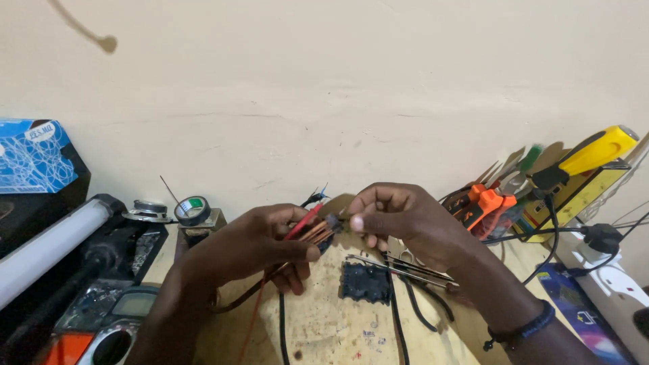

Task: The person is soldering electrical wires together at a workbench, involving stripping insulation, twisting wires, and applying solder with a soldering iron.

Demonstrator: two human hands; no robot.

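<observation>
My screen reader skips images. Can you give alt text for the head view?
Two hands, left and right, hold a small part with copper windings and a red probe over a wooden bench. Pliers, a screwdriver and a meter lie around.

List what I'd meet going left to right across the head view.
Blue patterned box → white tube → round solder reel → left hand → right hand → orange-handled pliers → yellow-handled screwdriver.
</observation>
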